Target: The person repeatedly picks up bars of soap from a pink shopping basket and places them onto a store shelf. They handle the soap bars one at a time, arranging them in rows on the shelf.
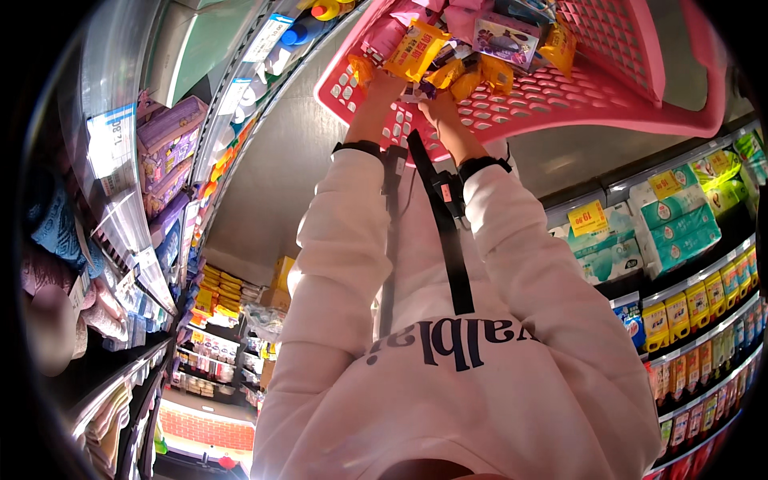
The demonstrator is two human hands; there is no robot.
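Both my arms, in white sleeves with black wrist straps, reach forward into a pink plastic shopping basket point(544, 112) with round holes. My left hand point(386, 86) is closed at the lower edge of a yellow snack packet point(418, 50); the packet hides part of its fingers. Just to the right, my right hand point(438, 106) touches the heap beside small orange packets point(464, 82), and its fingertips are lost among the packages. Farther in lie pink packets point(384, 34) and a purple-and-white printed box point(506, 40). Another orange packet point(558, 46) rests at the heap's right side.
Shelving with purple boxes point(170, 144) and folded towels point(56, 224) rises close on the left. On the right, shelves hold green-and-white tissue packs point(676, 224) and yellow bottles point(676, 316). A black strap point(452, 248) hangs between my arms. Grey floor point(280, 136) shows left of the basket.
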